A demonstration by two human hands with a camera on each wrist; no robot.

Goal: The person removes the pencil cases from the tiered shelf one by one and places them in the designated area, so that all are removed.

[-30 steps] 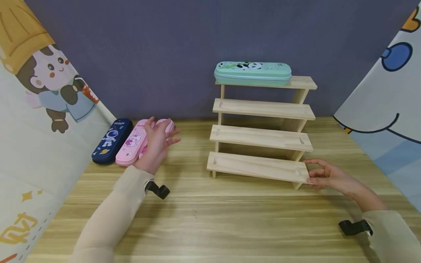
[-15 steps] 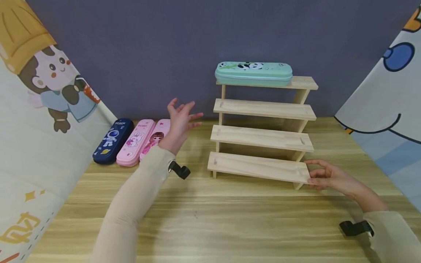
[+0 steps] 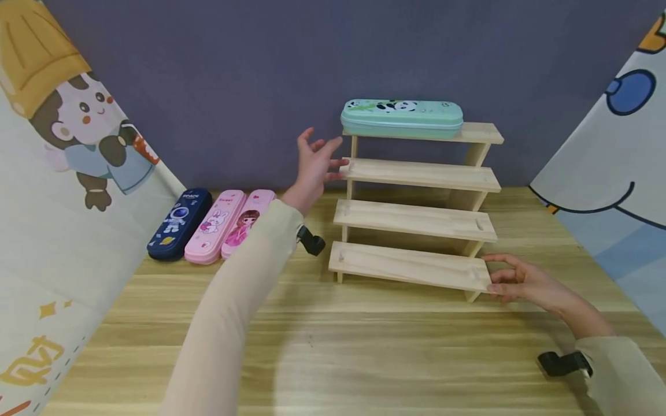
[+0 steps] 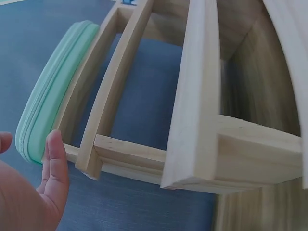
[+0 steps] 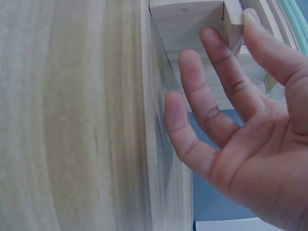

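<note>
A light wooden four-tier shelf (image 3: 411,222) stands on the table, its tiers rising like steps toward the back. On its top tier lies a mint-green pencil case (image 3: 400,118) with pandas on the lid. My left hand (image 3: 312,167), fingers spread and holding nothing, hovers at the left ends of the upper tiers; in the left wrist view its fingers (image 4: 57,159) overlap the end of the green case. With thumb and fingers bent around its right end, my right hand (image 3: 520,280) holds the lowest tier; the thumb (image 5: 252,24) lies at the board's edge in the right wrist view.
At the back left, three pencil cases lie side by side: a navy astronaut one (image 3: 179,224), a pink rabbit one (image 3: 214,226) and a pink one with a doll (image 3: 247,222), partly behind my left sleeve. A dark blue wall (image 3: 234,86) rises behind the table (image 3: 364,346).
My left hand has moved from above the pink cases rightward and up to the shelf's left side, uncovering the doll case. The right hand stays at the lowest tier.
</note>
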